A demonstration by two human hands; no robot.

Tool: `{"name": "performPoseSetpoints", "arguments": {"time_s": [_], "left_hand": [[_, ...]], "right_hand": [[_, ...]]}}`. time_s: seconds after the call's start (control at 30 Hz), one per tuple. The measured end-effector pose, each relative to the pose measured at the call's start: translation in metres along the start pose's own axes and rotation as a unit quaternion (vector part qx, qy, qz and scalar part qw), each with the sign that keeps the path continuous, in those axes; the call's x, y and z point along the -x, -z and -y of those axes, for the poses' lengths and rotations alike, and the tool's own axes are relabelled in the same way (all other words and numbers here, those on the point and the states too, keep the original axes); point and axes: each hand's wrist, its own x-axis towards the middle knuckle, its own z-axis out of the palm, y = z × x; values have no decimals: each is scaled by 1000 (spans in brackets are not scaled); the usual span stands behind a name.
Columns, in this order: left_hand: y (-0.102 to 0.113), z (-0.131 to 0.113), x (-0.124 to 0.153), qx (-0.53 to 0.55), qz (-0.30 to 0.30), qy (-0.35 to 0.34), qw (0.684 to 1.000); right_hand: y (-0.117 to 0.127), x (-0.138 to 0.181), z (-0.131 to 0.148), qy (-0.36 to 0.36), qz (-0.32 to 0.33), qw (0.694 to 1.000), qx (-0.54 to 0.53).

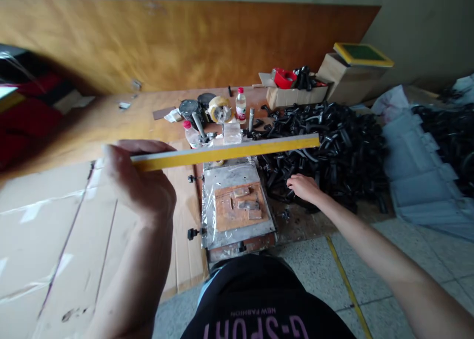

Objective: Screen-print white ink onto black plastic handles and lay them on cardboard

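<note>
My left hand (142, 181) is wrapped around the left end of a yellow screen-printing frame (225, 153), seen nearly edge-on and raised above the jig. Under it lies the jig's metal plate (211, 235), bearing an orange-brown board (222, 220) with several small blocks (247, 205) on it. Over at the near left edge of a heap of black plastic parts (344, 146) is my right hand (303, 187). Its fingers are pressed together among the parts; whatever they grip is too small to make out.
Behind the jig stand dark cans (189, 109), a tape roll (221, 110) and a red-capped bottle (240, 105). Cardboard (48, 230) covers the left side. A grey crate (418, 166) stands right. Another yellow frame with green mesh (363, 55) lies on a box (335, 77).
</note>
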Motion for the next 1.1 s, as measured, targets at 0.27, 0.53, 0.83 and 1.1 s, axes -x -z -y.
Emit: {"name": "performPoseSetpoints", "arguments": {"time_s": [0.27, 0.53, 0.83, 1.1], "left_hand": [[-8, 4, -4, 5, -34, -19, 999], [-2, 2, -4, -38, -4, -3, 999], [-1, -1, -4, -101, 19, 25, 994], [13, 0, -2, -168, 56, 58, 982]], "right_hand": [[-35, -31, 10, -20, -62, 998, 11], [-45, -62, 33, -114, -31, 990, -79], [-34, -29, 90, 154, -74, 975, -141], [-48, -26, 147, 266, -88, 958, -56]]}}
